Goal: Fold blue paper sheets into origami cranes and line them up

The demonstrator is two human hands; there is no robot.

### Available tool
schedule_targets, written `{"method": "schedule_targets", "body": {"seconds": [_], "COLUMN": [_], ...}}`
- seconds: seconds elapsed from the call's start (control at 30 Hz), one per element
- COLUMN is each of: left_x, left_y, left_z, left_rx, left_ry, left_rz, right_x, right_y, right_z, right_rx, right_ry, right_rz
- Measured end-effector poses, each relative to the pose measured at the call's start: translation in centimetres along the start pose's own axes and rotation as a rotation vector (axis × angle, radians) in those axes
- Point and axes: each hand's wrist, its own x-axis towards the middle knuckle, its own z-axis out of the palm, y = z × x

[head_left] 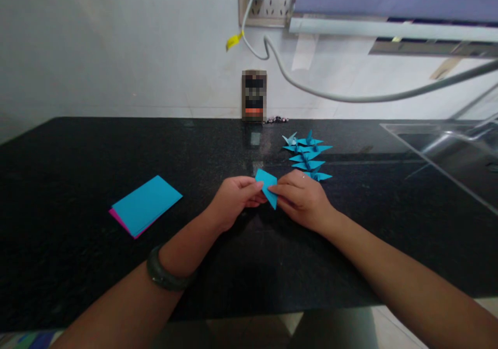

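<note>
A small folded piece of blue origami paper (266, 180) is pinched between my two hands, just above the dark countertop. My left hand (240, 196) grips its left side, thumb on top and fingers underneath. On the opposite side, my right hand (305, 198) holds the edge between thumb and fingers. Just beyond my right hand lie several folded blue paper cranes (307, 157), one of them a paler blue (290, 140). The nearest crane is partly hidden by that hand. To the left rests a stack of blue paper sheets (148, 204) with a pink sheet (123, 225) showing beneath.
A phone (254, 95), its screen blurred, leans against the wall beside a beaded strand (277, 120). A white cable (330, 95) hangs from the wall socket (268, 1) across to the right. A metal sink edge (439, 167) borders the dark countertop (78, 183) at right.
</note>
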Motion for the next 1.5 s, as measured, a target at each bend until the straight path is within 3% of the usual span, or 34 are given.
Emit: {"method": "schedule_targets", "body": {"seconds": [0.1,0.23,0.33,0.43,1.0,1.3,1.5], "left_x": [0.2,0.3,0.2,0.0,0.1,0.1,0.1], "left_y": [0.0,0.0,0.0,0.0,0.0,0.3,0.4], "left_z": [-0.2,-0.2,-0.1,0.0,-0.3,-0.3,-0.5], "left_rx": [-0.024,-0.017,-0.007,0.000,0.027,-0.038,-0.085], "left_ry": [0.033,0.038,-0.007,-0.005,-0.037,-0.015,-0.055], "left_rz": [0.010,0.015,0.012,0.010,-0.004,-0.039,-0.075], "right_x": [0.0,0.3,0.5,0.6,0.0,0.0,0.0], "right_y": [-0.1,0.2,0.5,0.2,1.3,2.3,2.5], "right_z": [0.4,0.9,1.1,0.9,0.5,-0.1,-0.4], "right_rx": [0.204,0.498,0.819,0.919,0.795,0.630,0.566], "right_ry": [0.052,0.275,0.132,0.033,-0.053,-0.126,-0.168], "right_rz": [0.118,0.701,0.881,0.851,0.629,0.144,0.009]}}
